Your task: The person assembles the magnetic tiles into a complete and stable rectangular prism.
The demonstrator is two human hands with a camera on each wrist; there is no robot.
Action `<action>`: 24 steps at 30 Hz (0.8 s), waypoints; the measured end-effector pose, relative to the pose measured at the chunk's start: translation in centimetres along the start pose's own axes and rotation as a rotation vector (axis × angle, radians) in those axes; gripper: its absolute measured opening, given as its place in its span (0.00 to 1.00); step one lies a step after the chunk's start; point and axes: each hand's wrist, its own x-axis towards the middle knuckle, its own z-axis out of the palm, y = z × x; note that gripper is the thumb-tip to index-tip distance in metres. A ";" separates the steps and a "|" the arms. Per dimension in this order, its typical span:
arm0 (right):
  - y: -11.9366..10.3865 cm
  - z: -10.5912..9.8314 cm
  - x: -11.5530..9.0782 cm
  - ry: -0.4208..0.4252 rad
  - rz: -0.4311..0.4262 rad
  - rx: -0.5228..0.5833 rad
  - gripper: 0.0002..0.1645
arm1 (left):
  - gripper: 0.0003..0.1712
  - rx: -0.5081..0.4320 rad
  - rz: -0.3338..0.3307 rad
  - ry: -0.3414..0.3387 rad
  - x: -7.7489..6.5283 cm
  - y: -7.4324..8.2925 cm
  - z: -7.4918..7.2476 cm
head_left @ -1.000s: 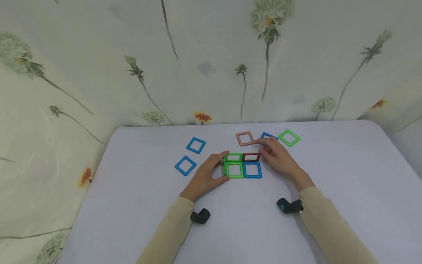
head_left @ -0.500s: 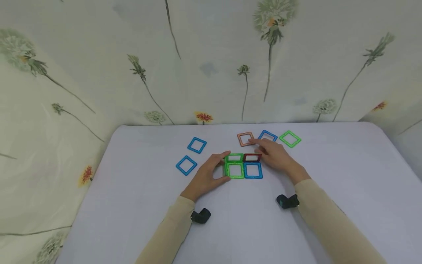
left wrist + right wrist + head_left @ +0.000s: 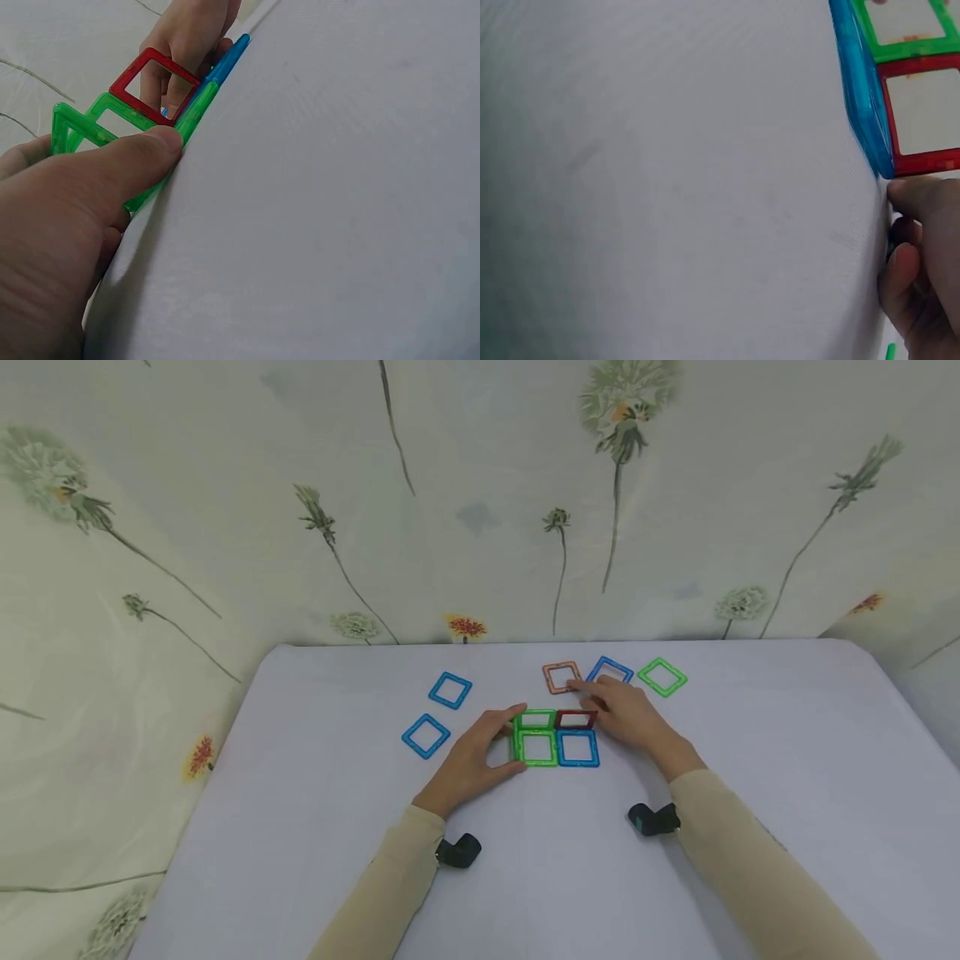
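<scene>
In the head view my left hand (image 3: 471,764) holds a green square magnetic tile (image 3: 516,743) that stands at the left end of a small structure, thumb in front and fingers behind. This structure has a flat green tile (image 3: 537,764) beside a flat blue tile (image 3: 578,764). Behind them rise another green tile and a red tile (image 3: 129,75). My right hand (image 3: 630,718) reaches past the structure, its index fingertip on or just over the edge of an orange tile (image 3: 547,678). Its thumb is by the red tile's lower corner in the right wrist view; the other fingers are curled.
Two loose blue tiles, one farther back (image 3: 458,678) and one nearer (image 3: 438,746), lie left of the structure. Behind the right hand are a blue tile (image 3: 612,661) and a light green tile (image 3: 676,686). A patterned curtain (image 3: 480,560) hangs behind the white table (image 3: 540,877).
My right hand has moved left from beside the blue tile, its index finger now at the orange tile. My left hand keeps its hold on the structure.
</scene>
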 end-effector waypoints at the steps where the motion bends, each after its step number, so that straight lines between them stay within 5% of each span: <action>1: 0.0 0.0 0.0 0.005 -0.001 -0.002 0.27 | 0.53 0.000 0.003 0.001 0.0 0.0 0.0; 16: -0.2 1.0 -0.7 0.128 -0.051 0.009 0.24 | 0.52 0.010 -0.005 0.002 0.1 0.1 0.0; 24: 0.0 1.6 -0.4 0.179 -0.055 0.055 0.13 | 0.52 0.003 -0.006 0.007 0.0 0.1 -0.1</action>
